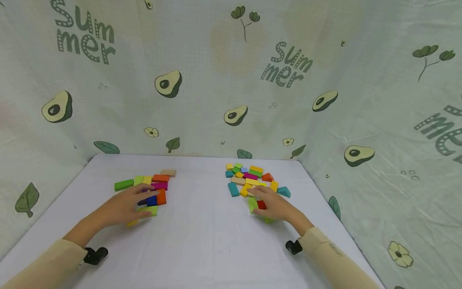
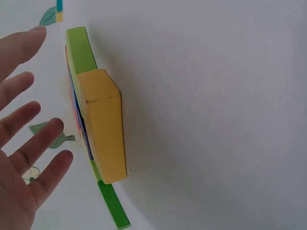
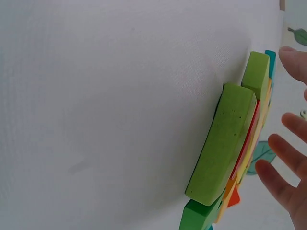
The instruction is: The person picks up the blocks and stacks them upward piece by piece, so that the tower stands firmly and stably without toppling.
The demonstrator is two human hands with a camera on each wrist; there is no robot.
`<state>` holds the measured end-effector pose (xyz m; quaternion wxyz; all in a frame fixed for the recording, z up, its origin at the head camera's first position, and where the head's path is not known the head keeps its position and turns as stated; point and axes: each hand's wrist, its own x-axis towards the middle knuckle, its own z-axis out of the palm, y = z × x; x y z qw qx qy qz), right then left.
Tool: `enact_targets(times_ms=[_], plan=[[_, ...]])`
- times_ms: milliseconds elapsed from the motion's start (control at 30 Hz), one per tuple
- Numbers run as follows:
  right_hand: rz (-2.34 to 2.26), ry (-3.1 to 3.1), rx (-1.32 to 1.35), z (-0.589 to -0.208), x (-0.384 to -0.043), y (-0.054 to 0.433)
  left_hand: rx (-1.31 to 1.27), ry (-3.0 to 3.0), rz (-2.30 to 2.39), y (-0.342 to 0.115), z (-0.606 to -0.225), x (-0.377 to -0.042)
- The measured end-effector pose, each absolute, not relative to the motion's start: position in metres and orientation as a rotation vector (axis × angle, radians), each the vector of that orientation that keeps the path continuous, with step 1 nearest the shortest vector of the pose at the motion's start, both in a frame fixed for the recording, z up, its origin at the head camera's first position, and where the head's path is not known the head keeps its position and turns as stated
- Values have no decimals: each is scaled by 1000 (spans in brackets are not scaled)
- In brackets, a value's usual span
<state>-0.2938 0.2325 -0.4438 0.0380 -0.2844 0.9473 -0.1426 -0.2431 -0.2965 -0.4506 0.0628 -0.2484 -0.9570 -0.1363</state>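
Observation:
My left hand (image 1: 124, 204) is held over the left group of coloured wooden blocks, fingers spread and nothing in them. Under and beside it are a blue block (image 1: 152, 200), an orange block (image 1: 161, 196) and a dark green block (image 1: 124, 184). A yellow block (image 2: 108, 134) stands nearest in the left wrist view. Over the right group is my right hand (image 1: 272, 202), also spread and holding nothing. Close to it are a light green block (image 1: 252, 205) and a red block (image 1: 261, 204). In the right wrist view a long green block (image 3: 220, 143) is nearest.
Both groups lie on a white-covered table (image 1: 202, 241), with a bare strip between them. A natural wood block (image 1: 168, 173) lies at the left group's far end, and a teal block (image 1: 284, 192) at the right group's outer side. A printed cloth (image 1: 202, 52) hangs behind.

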Motion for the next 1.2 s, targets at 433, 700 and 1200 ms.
enact_targets(times_ms=[433, 700, 1200], plan=[[-358, 2926, -871, -451, -297, 230, -882, -2923, -490, -296, -459, -242], [-286, 2955, -872, -452, -299, 228, -983, -2917, -596, -293, -459, -244], [-275, 2951, -790, -454, -301, 227, -1022, -3084, -736, -286, -450, -241]])
